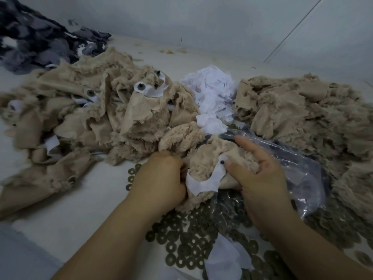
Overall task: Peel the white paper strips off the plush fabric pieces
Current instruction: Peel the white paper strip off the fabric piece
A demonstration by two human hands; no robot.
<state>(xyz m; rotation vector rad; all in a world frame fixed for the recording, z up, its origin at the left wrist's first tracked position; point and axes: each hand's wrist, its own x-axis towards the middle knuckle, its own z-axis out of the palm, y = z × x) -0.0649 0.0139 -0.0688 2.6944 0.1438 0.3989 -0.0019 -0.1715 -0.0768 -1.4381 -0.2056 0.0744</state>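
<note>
Both hands, the left hand [161, 178] and right hand [260, 178], held a plush piece [207, 158], fingers pinching its white strip [203, 183]. Peeled paper [212, 93] lay heaped behind; the left pile [80, 110] showed many unpeeled strips.

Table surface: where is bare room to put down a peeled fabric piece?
Bare table lies left of the left hand, below the unpeeled beige pile. Another strip runs behind the paper scraps. Near the right hand, washers and bag crowd it.
</note>
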